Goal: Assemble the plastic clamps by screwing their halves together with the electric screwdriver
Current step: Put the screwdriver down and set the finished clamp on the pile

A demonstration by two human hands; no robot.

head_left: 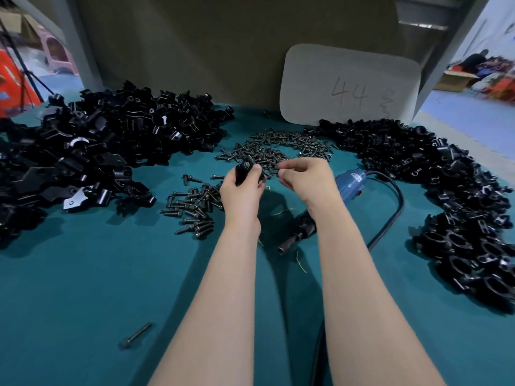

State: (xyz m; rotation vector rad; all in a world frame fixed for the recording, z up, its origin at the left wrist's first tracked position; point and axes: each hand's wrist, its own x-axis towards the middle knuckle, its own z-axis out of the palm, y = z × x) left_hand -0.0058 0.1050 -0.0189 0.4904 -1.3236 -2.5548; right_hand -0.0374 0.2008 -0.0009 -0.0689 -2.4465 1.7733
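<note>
My left hand [242, 190] grips the clamp [246, 169] at frame centre; my right hand [305, 178] pinches what looks like a screw [269, 174]. I need it square in the hole before grabbing the electric screwdriver [352, 181], right of centre.

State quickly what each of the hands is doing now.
Left hand: grips a black plastic clamp.
Right hand: fingers curled; held thing cannot be told.

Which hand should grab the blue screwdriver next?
Probably the right hand. The electric screwdriver lies beside its wrist, partly under that forearm. The left hand grips the clamp and sits farther from the tool.
</note>
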